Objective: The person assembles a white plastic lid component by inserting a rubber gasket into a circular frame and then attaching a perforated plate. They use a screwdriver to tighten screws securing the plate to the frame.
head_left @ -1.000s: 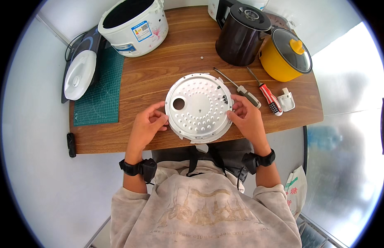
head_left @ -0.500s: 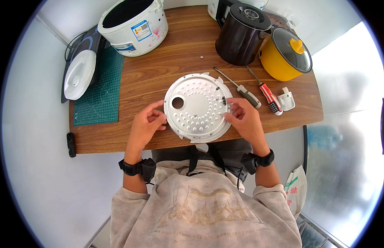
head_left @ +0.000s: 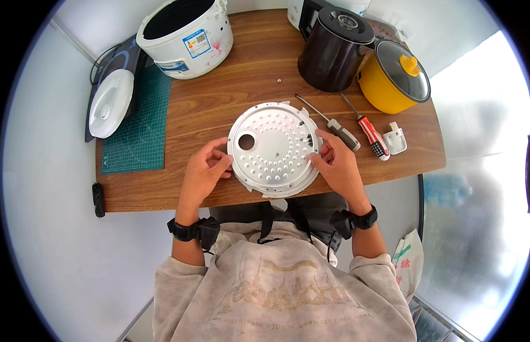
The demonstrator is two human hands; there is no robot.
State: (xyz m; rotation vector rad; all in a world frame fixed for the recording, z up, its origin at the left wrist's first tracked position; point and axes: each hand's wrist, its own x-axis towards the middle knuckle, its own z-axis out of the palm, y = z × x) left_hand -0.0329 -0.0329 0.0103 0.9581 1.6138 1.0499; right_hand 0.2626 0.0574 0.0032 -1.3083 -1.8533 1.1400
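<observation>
A round silver metal plate [head_left: 270, 137] lies at the table's near edge, flat or nearly so. Rings of raised dimples cover it, and a round hole shows near its left side. My left hand [head_left: 209, 166] grips the left rim between thumb and fingers. At the right rim, my right hand [head_left: 337, 162] holds the plate the same way. A few small dark pieces [head_left: 309, 139], perhaps screws, sit on the plate near my right fingers. Below the plate, a pale layer with tabs shows along its edge.
Right of the plate lie a grey-handled screwdriver [head_left: 344, 134], a red-and-white-handled screwdriver [head_left: 373, 137] and a white plastic part [head_left: 395, 139]. Behind stand a dark kettle [head_left: 330, 54], a yellow pot [head_left: 385, 85] and a white rice cooker body [head_left: 188, 48]. A white lid [head_left: 111, 104] rests by a green cutting mat [head_left: 142, 137].
Some of the small pieces on the plate have shifted; one now sits nearer its middle. Both hands keep nearly the same places at the rim.
</observation>
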